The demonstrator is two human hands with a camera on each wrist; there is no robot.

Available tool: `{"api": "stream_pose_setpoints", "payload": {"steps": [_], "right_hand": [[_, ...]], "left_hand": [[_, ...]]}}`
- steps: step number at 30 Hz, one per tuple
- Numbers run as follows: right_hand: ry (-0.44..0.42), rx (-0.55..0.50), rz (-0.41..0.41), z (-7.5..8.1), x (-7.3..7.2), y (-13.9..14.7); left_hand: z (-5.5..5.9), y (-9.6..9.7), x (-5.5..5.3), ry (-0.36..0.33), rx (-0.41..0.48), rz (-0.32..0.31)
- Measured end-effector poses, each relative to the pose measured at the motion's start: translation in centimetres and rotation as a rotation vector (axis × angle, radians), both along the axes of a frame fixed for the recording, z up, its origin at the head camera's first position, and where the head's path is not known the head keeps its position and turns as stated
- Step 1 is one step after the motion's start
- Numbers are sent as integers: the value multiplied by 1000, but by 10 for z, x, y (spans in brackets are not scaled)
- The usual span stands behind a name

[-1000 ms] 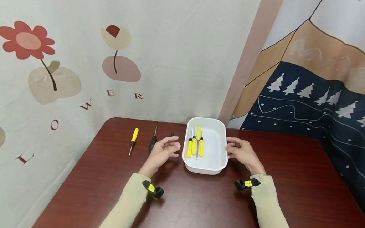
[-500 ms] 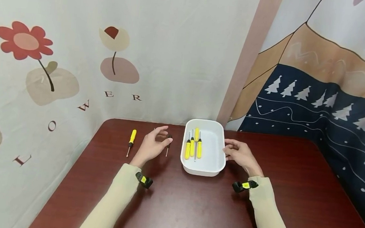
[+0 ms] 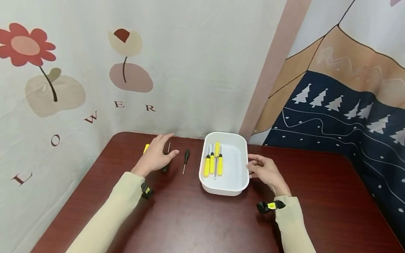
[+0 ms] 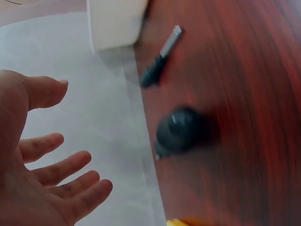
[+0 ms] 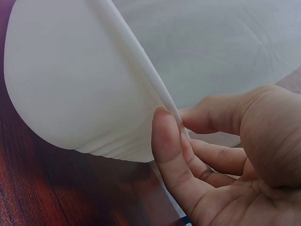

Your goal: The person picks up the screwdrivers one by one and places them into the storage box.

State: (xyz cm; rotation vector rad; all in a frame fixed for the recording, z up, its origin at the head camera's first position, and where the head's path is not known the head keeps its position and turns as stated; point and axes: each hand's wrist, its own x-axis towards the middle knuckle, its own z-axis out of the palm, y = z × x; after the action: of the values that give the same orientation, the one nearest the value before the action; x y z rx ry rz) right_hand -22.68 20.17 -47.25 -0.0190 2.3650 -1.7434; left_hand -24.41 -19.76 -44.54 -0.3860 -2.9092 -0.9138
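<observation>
My left hand (image 3: 154, 154) hovers with fingers spread over the left part of the table, holding nothing. In the head view it partly covers a black-handled screwdriver (image 3: 165, 169) and a yellow one (image 3: 146, 148). Another, smaller black screwdriver (image 3: 186, 156) lies to its right. In the left wrist view, a dark rounded handle (image 4: 178, 131) shows beyond my spread fingers (image 4: 61, 168). My right hand (image 3: 267, 174) pinches the right rim of a white plastic tray (image 3: 236, 161) between thumb and finger (image 5: 166, 136). Several yellow-handled screwdrivers (image 3: 220, 165) lie in the tray's left half.
The dark red wooden table (image 3: 201, 229) ends at the back against a pale curtain (image 3: 193, 62) with printed flowers. A dark blue cloth with white trees (image 3: 349, 122) hangs on the right.
My left hand has moved left from beside the tray, past the smaller black screwdriver, which now shows fully. My right hand has stayed at the tray's rim.
</observation>
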Motion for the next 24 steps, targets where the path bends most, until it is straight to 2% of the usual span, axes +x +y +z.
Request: {"api": "stream_pose_setpoints", "payload": {"steps": [7, 18, 24], "right_hand": [[-8, -12, -3, 0, 0, 0], [-13, -11, -5, 2, 2, -1], [-13, -13, -7, 1, 0, 0]], "left_hand": [[-7, -21, -8, 23, -130, 54], [-20, -52, -13, -64, -159, 113], [-23, -62, -18, -122, -161, 133]]}}
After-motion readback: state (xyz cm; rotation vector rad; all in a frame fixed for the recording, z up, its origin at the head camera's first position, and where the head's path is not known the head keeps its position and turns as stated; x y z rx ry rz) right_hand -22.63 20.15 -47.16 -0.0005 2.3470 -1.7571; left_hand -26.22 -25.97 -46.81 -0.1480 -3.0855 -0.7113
